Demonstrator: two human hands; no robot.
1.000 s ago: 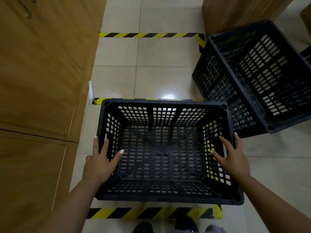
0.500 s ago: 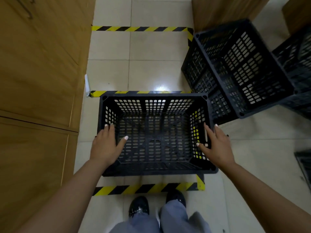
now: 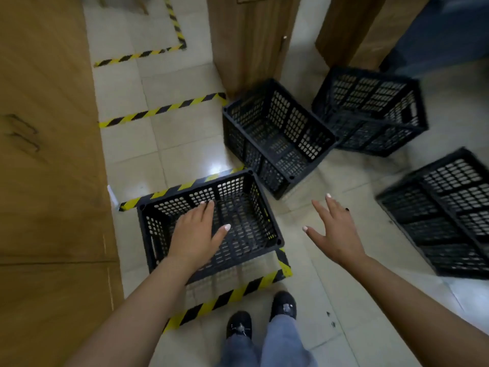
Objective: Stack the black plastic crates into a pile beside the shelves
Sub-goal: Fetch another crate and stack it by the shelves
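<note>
A black perforated plastic crate (image 3: 254, 221) stands upright on the floor inside a rectangle of yellow-black tape, close to the wooden shelf unit on the left. My left hand (image 3: 197, 235) hovers over its open top with fingers spread, holding nothing. My right hand (image 3: 334, 233) is open in the air to the right of that crate, above bare tiles. A second crate (image 3: 277, 133) lies tilted on its side behind it. A third crate (image 3: 370, 109) lies further right, and a fourth crate (image 3: 447, 213) lies at the right edge.
The wooden shelf unit (image 3: 50, 154) fills the left side. A wooden post (image 3: 248, 41) and another wooden panel (image 3: 352, 30) stand at the back. Yellow-black tape (image 3: 161, 111) marks floor bays. My shoes (image 3: 262, 317) stand just behind the taped rectangle.
Both hands have let go of the crate's sides and lifted off it. The right hand has swung out to the right. The view has pulled back and turned right, showing more crates.
</note>
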